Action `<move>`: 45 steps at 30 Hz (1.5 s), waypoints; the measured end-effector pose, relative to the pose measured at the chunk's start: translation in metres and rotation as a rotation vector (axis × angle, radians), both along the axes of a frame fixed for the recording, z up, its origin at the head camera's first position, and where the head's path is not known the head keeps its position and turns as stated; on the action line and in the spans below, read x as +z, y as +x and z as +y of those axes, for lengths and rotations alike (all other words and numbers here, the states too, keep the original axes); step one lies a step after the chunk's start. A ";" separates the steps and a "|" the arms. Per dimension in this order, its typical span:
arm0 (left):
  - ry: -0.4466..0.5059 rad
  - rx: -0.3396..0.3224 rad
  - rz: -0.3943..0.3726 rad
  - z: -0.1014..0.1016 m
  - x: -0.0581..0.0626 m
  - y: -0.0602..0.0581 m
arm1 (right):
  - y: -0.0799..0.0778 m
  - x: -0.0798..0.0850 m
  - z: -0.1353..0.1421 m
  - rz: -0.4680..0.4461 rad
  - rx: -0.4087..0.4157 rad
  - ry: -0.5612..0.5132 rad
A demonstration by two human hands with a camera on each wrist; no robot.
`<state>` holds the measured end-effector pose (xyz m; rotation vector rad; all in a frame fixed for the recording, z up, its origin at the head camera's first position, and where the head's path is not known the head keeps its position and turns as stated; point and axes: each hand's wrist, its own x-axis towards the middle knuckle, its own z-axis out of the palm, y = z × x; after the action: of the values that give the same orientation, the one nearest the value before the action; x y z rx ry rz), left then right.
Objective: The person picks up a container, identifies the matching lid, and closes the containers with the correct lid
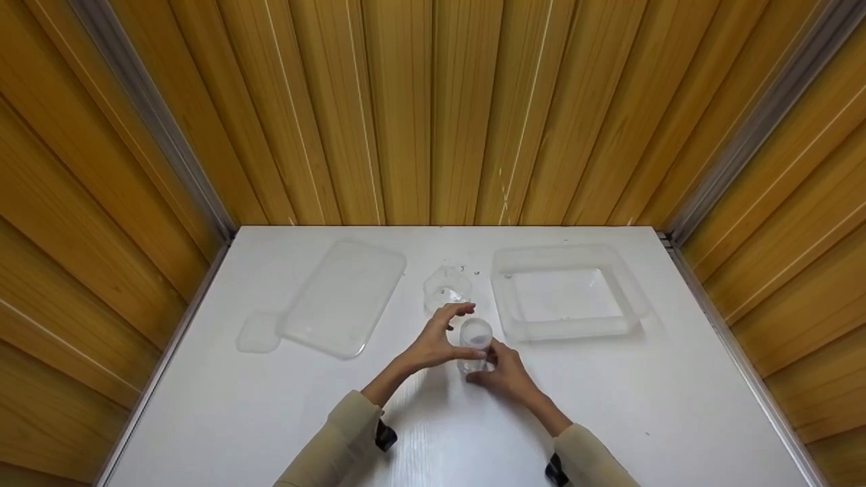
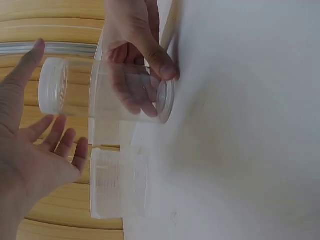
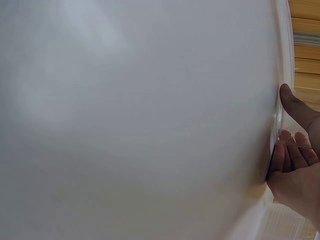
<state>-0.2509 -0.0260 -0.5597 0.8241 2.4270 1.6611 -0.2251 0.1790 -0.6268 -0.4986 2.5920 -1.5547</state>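
A clear cylindrical plastic jar with a whitish screw lid stands upright near the middle of the white table. My right hand holds its lower part, thumb on one side and fingers round the other, as the left wrist view shows. Around the lid, my left hand is spread with the thumb and fingers apart, and a gap shows between them and the lid in the left wrist view. In the right wrist view my right hand is low against the table at the right edge; most of the jar is out of frame.
Behind the jar is a small clear faceted container. A large translucent rectangular tub stands at right. To the left lie a large flat translucent lid and a small square lid. Wood-patterned walls enclose the table.
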 end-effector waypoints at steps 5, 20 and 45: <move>-0.016 0.085 0.043 0.013 0.000 0.005 | 0.000 0.002 0.001 0.011 0.000 0.031; 0.016 0.092 0.064 0.013 -0.001 0.007 | 0.003 0.002 0.001 -0.016 -0.015 0.007; -0.034 0.156 0.110 0.014 0.000 0.009 | 0.000 0.001 -0.001 0.019 -0.007 0.018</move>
<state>-0.2421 -0.0120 -0.5599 0.7586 2.6490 1.6606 -0.2251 0.1781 -0.6254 -0.5067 2.6219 -1.5352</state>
